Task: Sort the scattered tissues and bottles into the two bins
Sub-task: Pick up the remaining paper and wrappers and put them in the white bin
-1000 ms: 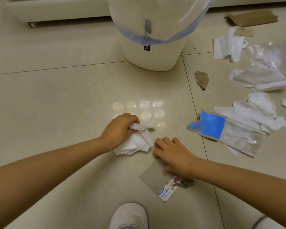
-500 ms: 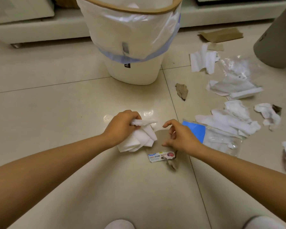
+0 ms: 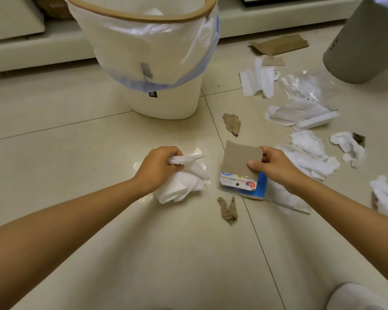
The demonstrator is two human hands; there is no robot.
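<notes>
My left hand [image 3: 157, 168] grips a bunch of white tissues [image 3: 184, 182] just above the floor. My right hand [image 3: 276, 166] pinches a piece of brown cardboard packaging [image 3: 240, 162] with a printed strip along its lower edge, lifted off the floor. A white bin [image 3: 148, 63] lined with a clear bag stands straight ahead, a tissue showing inside. A grey bin [image 3: 358, 43] stands at the far right. More white tissues [image 3: 309, 157] lie scattered to the right. No bottle is in view.
Torn cardboard scraps [image 3: 227, 210] [image 3: 232, 124] lie on the tiled floor near my hands. A blue-and-clear plastic package [image 3: 262, 189] lies under my right hand. Flat cardboard [image 3: 280, 44], clear plastic wrap [image 3: 305, 86] and paper lie at the back right. A white shoe [image 3: 354, 296] shows at the bottom right.
My right hand has lifted the cardboard piece off the floor and turned it up; a torn scrap stays on the floor. The left hand keeps the tissues. The view has tilted up toward the bins.
</notes>
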